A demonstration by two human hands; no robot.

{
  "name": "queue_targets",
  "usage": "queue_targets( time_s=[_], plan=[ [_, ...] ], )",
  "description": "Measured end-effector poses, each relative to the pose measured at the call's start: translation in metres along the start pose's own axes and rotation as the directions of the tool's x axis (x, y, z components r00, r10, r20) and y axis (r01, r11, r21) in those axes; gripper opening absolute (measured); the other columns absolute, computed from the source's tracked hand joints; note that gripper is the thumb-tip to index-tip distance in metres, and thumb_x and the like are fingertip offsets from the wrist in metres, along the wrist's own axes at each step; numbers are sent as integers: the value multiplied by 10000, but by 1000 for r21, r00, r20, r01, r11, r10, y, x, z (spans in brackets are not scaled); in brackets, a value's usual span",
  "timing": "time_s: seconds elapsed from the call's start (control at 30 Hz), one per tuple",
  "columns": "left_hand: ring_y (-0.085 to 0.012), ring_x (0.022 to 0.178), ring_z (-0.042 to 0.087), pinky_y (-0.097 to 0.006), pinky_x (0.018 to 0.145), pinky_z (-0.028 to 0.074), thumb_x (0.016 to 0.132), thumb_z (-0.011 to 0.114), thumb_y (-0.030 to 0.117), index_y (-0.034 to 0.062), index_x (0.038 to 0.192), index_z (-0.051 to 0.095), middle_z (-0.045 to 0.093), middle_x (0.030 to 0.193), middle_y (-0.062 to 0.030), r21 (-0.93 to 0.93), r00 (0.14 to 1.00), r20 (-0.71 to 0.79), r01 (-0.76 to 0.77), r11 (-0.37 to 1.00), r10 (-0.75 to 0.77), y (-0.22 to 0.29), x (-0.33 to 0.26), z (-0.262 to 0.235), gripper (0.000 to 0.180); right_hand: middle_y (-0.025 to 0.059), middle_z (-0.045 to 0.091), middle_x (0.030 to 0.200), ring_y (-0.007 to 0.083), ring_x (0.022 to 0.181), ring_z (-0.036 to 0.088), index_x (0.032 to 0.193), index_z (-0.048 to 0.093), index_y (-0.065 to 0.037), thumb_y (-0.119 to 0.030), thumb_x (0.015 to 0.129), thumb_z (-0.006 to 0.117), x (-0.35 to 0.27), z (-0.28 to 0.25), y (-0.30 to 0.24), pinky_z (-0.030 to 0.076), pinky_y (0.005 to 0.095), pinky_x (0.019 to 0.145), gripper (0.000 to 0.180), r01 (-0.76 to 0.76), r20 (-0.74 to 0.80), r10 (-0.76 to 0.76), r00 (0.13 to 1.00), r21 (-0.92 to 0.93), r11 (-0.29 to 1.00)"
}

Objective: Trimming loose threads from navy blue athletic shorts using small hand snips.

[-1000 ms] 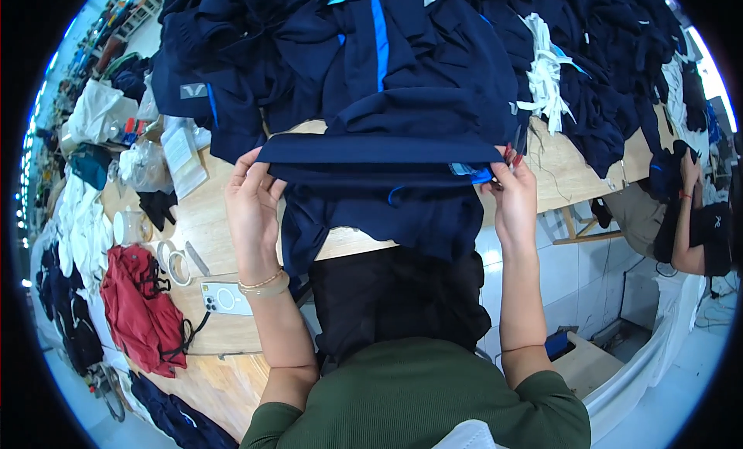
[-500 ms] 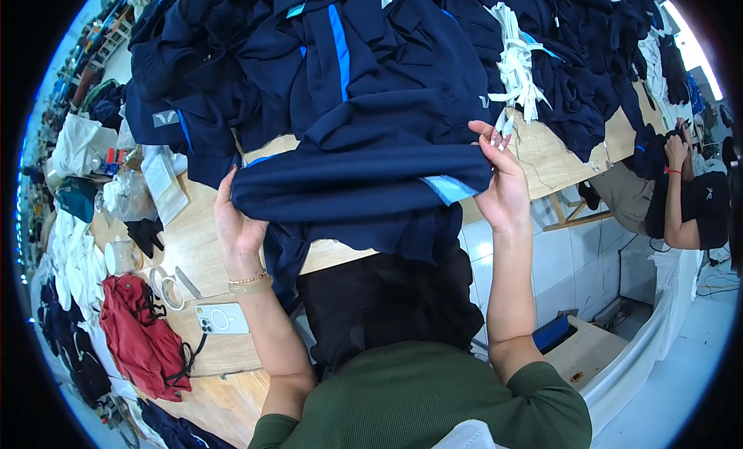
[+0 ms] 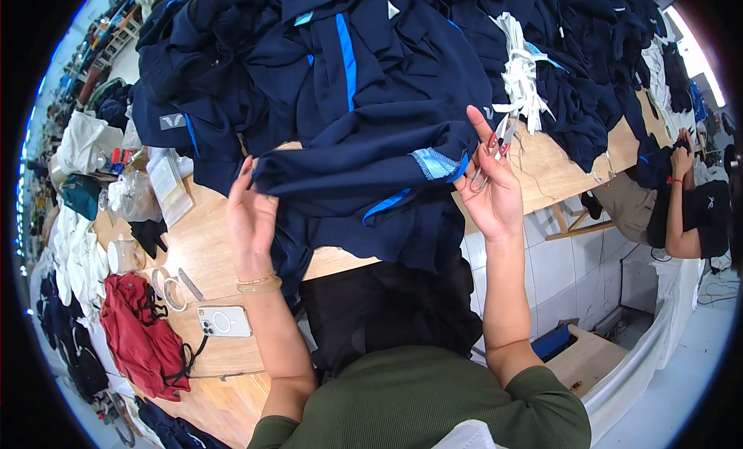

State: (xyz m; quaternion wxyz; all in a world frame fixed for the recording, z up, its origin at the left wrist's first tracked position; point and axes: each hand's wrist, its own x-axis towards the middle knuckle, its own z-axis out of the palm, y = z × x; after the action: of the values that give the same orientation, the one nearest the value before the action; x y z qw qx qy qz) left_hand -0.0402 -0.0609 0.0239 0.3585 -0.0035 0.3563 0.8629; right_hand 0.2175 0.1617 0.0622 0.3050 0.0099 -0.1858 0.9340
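Note:
A navy garment (image 3: 348, 166) with blue trim and a light blue patch is stretched between my two hands above the table edge. My left hand (image 3: 253, 224) pinches its left end between thumb and fingers. At the other end, beside the light blue patch, my right hand (image 3: 495, 197) grips the cloth with its index finger raised. Small metal thread snips (image 3: 501, 130) also sit in the right hand, their blades pointing up past the fingers. Folds of cloth hide some fingertips. Below, more navy cloth hangs over the edge toward my lap.
Navy garments (image 3: 402, 62) are heaped across the back, with a bundle of white strips (image 3: 520, 70) at right. On the left lie a phone (image 3: 224, 321), tape rolls (image 3: 174, 294), and a red bag (image 3: 139, 333). Another person (image 3: 696, 217) works at far right.
The held cloth has narrowed and turned, its right end now higher and its light blue patch more exposed. My right hand has shifted slightly left, its index finger now raised.

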Motion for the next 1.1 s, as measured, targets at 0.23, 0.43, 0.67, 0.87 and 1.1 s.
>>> queue_targets(
  time_s=[0.23, 0.43, 0.67, 0.87, 1.1],
  plan=[
    [-215, 947, 591, -320, 842, 467, 827, 669, 44, 72, 1044, 670, 570, 1108, -94, 830, 703, 418, -553, 72, 575, -36, -26, 79, 219, 120, 605, 1192, 253, 1185, 586, 1499, 226, -17, -46, 977, 448, 10, 20, 13, 524, 451, 965, 569, -1, -4, 1, 1000, -91, 996],
    [-149, 798, 575, -253, 705, 481, 704, 708, -99, 51, 956, 728, 563, 1088, -78, 536, 535, 784, -839, 91, 314, -56, -36, 131, 295, 149, 562, 1275, 274, 1214, 562, 1495, 229, -15, -47, 975, 444, 14, 23, 14, 539, 474, 944, 564, -35, 14, 37, 999, -134, 990],
    [-173, 761, 603, -273, 658, 496, 712, 703, -88, 13, 876, 705, 620, 922, -68, 430, 392, 861, -901, -52, 324, -56, -27, 132, 193, 134, 572, 1218, 276, 1190, 576, 1482, 256, -6, -50, 979, 431, 15, 28, 12, 557, 474, 920, 534, -77, -122, 52, 991, -211, 975],
    [-141, 700, 619, -226, 597, 491, 814, 631, -108, -26, 861, 673, 669, 919, -97, 488, 485, 829, -870, 64, 278, -52, -28, 130, 103, 142, 574, 1195, 277, 1142, 606, 1469, 278, -2, -55, 983, 420, 14, 23, 10, 587, 488, 865, 509, -38, -92, 16, 996, -241, 970],
    [-192, 708, 658, -258, 609, 525, 844, 581, -106, -19, 912, 615, 661, 859, -95, 576, 633, 731, -773, 267, 256, -54, -41, 131, 116, 130, 602, 1083, 241, 964, 648, 1441, 312, 15, -136, 999, 453, 12, 40, 8, 591, 369, 715, 488, -23, -81, -14, 997, -446, 895]
  ],
)
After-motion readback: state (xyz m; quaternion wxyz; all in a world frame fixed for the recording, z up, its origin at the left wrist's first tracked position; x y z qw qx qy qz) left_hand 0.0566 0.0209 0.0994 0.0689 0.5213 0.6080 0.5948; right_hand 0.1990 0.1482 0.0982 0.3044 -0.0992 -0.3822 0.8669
